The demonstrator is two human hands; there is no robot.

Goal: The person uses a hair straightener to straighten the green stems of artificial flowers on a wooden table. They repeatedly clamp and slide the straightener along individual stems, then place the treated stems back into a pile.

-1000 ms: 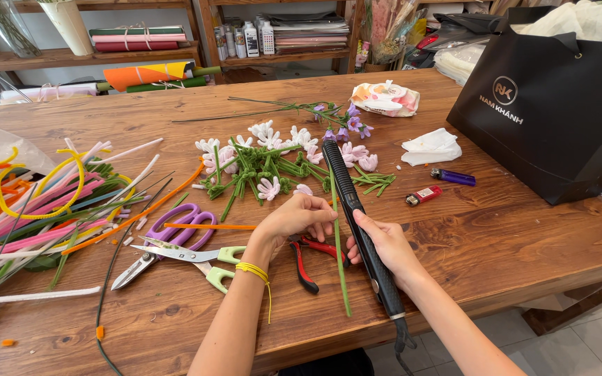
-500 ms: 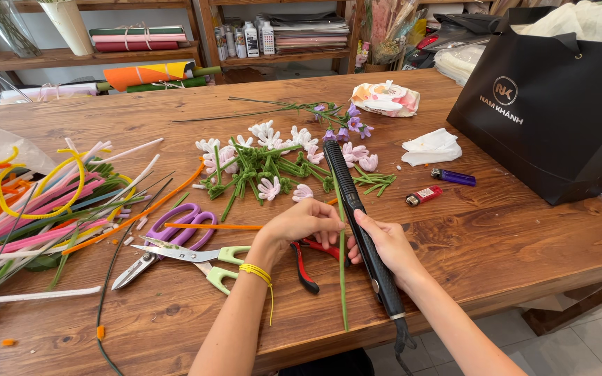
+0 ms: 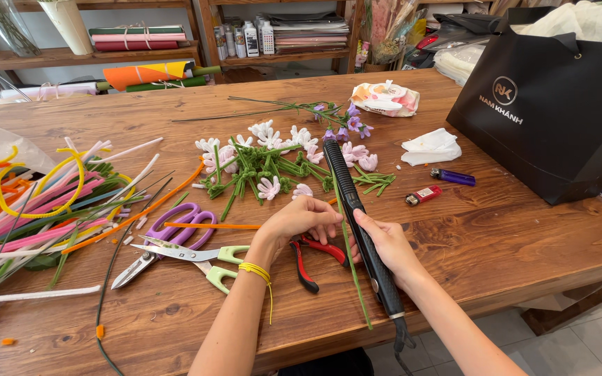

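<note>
My right hand (image 3: 384,244) grips a long black flat iron (image 3: 357,216) that lies across the wooden table (image 3: 496,237), its tip pointing away from me. My left hand (image 3: 299,221) pinches a thin green stem (image 3: 352,261) right beside the iron's blades, near their middle. The stem runs along the iron toward the table's front edge. Just beyond lies a heap of small white and pink handmade flowers (image 3: 273,163) with green stems. Red-handled pliers (image 3: 308,257) lie under my left hand.
Purple-handled scissors (image 3: 182,223) and green-handled shears (image 3: 189,257) lie left of my hands, with an orange pipe cleaner (image 3: 210,225). A pile of coloured pipe cleaners (image 3: 43,202) fills the left. A black paper bag (image 3: 545,111), two lighters (image 3: 437,186), tissue (image 3: 430,146) and a wipes pack (image 3: 384,97) sit right.
</note>
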